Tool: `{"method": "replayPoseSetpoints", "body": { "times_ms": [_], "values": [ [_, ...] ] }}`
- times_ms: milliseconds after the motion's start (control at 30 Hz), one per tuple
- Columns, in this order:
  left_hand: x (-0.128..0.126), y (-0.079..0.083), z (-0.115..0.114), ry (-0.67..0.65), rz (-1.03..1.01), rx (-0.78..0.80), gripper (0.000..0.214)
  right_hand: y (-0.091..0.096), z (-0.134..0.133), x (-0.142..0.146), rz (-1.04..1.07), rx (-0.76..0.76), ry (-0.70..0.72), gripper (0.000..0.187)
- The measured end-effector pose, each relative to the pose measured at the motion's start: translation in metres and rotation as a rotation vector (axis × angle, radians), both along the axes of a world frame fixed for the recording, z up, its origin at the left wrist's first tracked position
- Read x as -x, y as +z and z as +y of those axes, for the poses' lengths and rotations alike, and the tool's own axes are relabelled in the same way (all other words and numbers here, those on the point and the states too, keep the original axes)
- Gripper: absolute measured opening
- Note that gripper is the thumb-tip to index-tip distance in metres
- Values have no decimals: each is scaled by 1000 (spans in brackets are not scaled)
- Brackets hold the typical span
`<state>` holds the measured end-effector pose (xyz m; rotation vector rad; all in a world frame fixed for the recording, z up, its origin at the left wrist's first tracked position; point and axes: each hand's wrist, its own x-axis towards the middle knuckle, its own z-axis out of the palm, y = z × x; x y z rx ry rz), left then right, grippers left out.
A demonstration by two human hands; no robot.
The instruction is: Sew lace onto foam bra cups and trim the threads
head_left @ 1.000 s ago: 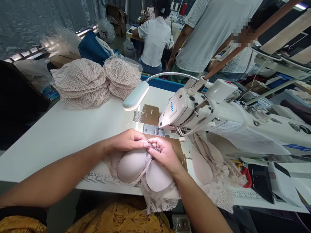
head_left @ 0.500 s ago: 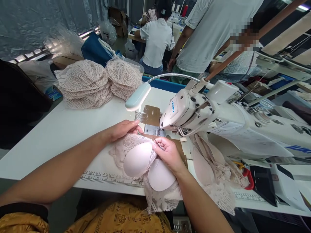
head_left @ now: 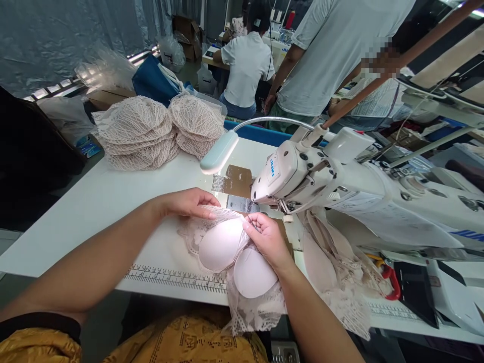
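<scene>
A pale pink lace bra point(head_left: 221, 246) with two smooth moulded cups lies at the table's front edge, its lower lace hanging over. My left hand point(head_left: 191, 202) pinches the lace at its upper left edge, thumb on top and fingers behind. Between the cups, my right hand point(head_left: 266, 235) is closed on the bra's middle. A thin dark pointed tool point(head_left: 248, 219) pokes out by the right fingertips; most of it is hidden in that hand. Just beyond both hands are the needle area and metal plate point(head_left: 237, 203) of a white sewing machine point(head_left: 278, 169).
Stacked lace pieces point(head_left: 136, 133) stand at the back left. A lamp point(head_left: 219, 151) hangs over the table on a bent neck. More lace bras point(head_left: 325, 252) lie right, beside red-handled scissors point(head_left: 392, 282). A ruler strip point(head_left: 177, 277) runs along the front edge. Co-workers point(head_left: 247, 65) are behind.
My left hand has shifted from beside the metal plate down onto the lace, its thumb now over the edge. The right hand keeps its hold. The whole view has shifted slightly.
</scene>
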<state>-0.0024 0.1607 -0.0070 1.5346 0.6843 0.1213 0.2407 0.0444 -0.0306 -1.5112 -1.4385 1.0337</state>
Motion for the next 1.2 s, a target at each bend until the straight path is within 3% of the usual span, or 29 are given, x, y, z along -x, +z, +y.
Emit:
{"method": "replayPoseSetpoints", "body": {
  "times_ms": [133,233,367,467,567,700,767,900,1067,1200],
  "values": [
    [9,-1,6,-30,79,5,33,-1,1,-1,4,19,-22,19],
    [10,-1,6,17,134,-163,30,-2,2,-2,79,36,-9,19],
    [-5,2,-6,141,51,-450,57,1,1,0,158,32,27,21],
    [-21,-1,-19,109,21,-547,75,4,0,3,203,20,55,21],
    [-34,-7,-29,70,-19,-609,80,8,-2,5,231,14,71,22],
    [-37,-8,-31,-14,-88,-414,39,9,-3,6,273,32,78,24],
    [-34,-5,-30,17,-83,-291,26,8,-4,5,326,79,85,27],
    [-28,2,-29,171,-79,-140,28,5,-3,5,384,185,103,33],
    [-27,7,-31,286,-68,-46,32,7,-2,6,313,151,142,35],
    [-25,2,-27,331,-86,5,33,11,-2,5,248,141,150,33]
  ]
}}
